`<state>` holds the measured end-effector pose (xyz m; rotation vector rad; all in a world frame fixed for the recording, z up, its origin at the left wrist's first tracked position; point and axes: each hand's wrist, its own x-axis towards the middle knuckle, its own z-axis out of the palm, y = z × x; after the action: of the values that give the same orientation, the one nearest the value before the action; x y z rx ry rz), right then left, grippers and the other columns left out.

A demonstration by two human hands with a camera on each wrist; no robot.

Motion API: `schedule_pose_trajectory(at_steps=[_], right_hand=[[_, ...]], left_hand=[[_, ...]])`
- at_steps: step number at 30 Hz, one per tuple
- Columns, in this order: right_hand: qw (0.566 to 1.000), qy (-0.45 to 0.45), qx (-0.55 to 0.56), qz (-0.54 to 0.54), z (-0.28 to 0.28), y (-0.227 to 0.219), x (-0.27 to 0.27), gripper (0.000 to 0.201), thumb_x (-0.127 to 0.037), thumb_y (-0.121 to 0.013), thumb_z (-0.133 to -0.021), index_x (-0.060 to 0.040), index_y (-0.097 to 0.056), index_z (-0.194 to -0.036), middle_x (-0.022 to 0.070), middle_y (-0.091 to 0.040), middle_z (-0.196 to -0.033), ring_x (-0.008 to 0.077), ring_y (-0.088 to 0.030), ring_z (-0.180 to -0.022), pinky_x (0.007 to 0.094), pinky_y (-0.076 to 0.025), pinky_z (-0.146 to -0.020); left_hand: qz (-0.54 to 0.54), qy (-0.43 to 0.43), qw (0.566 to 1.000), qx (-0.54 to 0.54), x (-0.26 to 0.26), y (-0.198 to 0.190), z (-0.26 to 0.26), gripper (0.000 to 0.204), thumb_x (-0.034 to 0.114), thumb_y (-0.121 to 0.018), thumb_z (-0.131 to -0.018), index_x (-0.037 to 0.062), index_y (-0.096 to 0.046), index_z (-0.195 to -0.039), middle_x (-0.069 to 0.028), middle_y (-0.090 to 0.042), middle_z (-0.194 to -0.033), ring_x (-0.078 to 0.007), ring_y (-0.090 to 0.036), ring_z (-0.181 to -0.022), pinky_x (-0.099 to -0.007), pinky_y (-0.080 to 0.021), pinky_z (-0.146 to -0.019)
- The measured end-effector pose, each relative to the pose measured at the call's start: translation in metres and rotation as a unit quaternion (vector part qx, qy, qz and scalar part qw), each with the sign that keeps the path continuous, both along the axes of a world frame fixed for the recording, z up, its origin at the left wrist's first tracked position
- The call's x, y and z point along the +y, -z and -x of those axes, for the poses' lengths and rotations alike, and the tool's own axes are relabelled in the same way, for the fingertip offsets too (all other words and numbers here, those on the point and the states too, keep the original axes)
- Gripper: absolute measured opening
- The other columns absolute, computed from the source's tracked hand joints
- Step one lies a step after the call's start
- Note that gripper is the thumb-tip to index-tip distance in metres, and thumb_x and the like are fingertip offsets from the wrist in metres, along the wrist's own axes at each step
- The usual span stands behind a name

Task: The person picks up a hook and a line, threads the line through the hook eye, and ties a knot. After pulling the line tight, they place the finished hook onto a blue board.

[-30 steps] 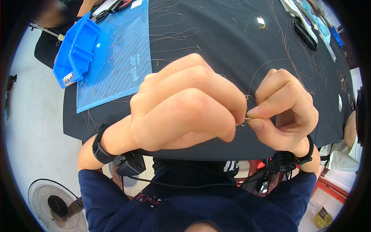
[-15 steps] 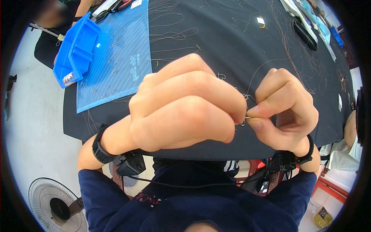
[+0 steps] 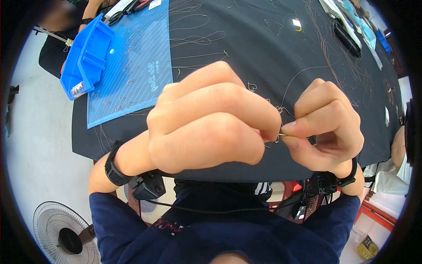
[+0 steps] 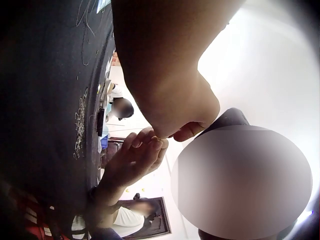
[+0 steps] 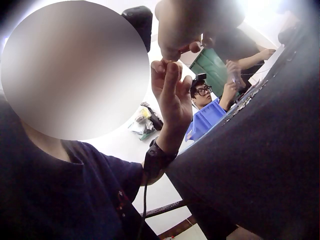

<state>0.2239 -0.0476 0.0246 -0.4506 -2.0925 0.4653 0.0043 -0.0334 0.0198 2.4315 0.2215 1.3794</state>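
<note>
Between the thumb and forefinger of my right hand (image 3: 327,125) a thin, pale metal piece (image 3: 282,134) is pinched; its left end runs to my left hand (image 3: 211,123), whose fingers are curled round it, their tips hidden. The hands almost meet. Small hooks (image 3: 281,109) lie on the black cloth just beyond, and a fine line curves up from there. In the left wrist view, my left hand (image 4: 180,105) is above my right hand (image 4: 135,160). The right wrist view shows my right hand (image 5: 192,25) close up over my left hand (image 5: 172,95).
On the left are a blue striped sheet (image 3: 132,75) with rows of hooks, a blue bin (image 3: 85,59) and scissors (image 3: 118,16). Threads (image 3: 327,53) and a black case (image 3: 347,39) lie at the far right. Another person (image 5: 202,95) sits across the table.
My left fingers have shifted slightly, exposing more of the hooks on the cloth beyond. My right fingers have spread a little above the pinch. Both hands stay in nearly the same place.
</note>
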Motion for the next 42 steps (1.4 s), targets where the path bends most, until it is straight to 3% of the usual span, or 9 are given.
schedule_pose_trajectory(at_steps=[27,42], right_hand=[[1.000,0.001,-0.005,-0.016,-0.0002,-0.0007,0.0002,0.018,0.001,-0.072,-0.066,-0.0012,-0.063,-0.081,0.0068,-0.055,-0.074,0.0141,-0.050,-0.061,0.0244,-0.037,-0.053],[1.000,0.003,-0.008,-0.016,-0.0006,-0.0008,0.0006,0.018,0.002,-0.072,-0.065,-0.0013,-0.063,-0.080,0.0069,-0.056,-0.074,0.0143,-0.050,-0.061,0.0247,-0.037,-0.054]], left_hand=[[0.001,-0.003,1.000,0.023,-0.0013,-0.0035,0.0023,0.027,0.000,-0.077,-0.069,0.0127,-0.055,-0.079,-0.0042,-0.067,-0.090,-0.0138,-0.050,-0.064,-0.0219,-0.040,-0.055],[-0.021,-0.003,1.000,0.012,-0.0002,-0.0003,0.0003,0.029,-0.002,-0.077,-0.065,0.0110,-0.056,-0.080,-0.0067,-0.066,-0.093,-0.0145,-0.050,-0.064,-0.0224,-0.040,-0.055]])
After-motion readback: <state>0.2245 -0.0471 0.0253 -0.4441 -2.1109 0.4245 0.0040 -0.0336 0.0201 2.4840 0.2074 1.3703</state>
